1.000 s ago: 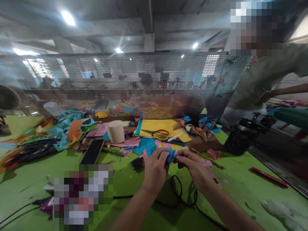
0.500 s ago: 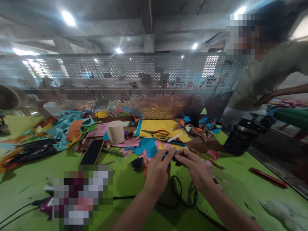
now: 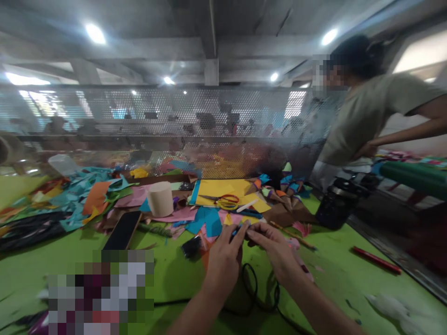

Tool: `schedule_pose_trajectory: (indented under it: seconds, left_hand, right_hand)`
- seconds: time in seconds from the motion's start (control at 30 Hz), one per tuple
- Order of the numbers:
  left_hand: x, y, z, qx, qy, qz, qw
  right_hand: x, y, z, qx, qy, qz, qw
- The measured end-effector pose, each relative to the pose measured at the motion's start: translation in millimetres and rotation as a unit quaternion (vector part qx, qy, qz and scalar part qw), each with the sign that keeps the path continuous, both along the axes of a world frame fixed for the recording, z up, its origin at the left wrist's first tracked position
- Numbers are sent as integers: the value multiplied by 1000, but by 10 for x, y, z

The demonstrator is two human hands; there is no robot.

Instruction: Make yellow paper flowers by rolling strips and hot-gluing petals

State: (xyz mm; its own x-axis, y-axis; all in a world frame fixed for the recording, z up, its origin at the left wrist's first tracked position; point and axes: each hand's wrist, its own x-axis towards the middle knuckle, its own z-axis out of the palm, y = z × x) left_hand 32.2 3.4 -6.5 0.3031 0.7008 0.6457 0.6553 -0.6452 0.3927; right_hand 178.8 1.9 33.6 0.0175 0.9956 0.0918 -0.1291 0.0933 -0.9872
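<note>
My left hand is closed around a small blue piece, mostly hidden by the fingers. My right hand meets it at the fingertips, thumb and forefinger pinched together at the end of the left fingers; what lies in that pinch is too small to make out. Just beyond the hands are blue paper pieces and a small dark packet. Partly behind my right wrist lies a pink tool. A black cord loops on the green table below both hands.
Scissors rest on yellow paper. A cream roll, a phone and paper scraps lie leftward. A dark jar and red pen are rightward. Another person stands beyond the table's right edge.
The view has shifted, so the table items appear lower and further left. Both hands keep close together at the small piece. The other person now shows more fully at the right.
</note>
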Motion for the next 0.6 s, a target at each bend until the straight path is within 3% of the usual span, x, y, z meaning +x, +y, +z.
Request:
schedule_pose_trajectory:
  seconds: [0.17,0.6]
  left_hand:
    - [-7,64,-80,14,-4,0,1000]
    - [9,30,-5,-9,-11,-9,1000]
  right_hand:
    - [-16,20,-25,13,4,-10,1000]
    - [-8,-8,-13,8,34,4,999]
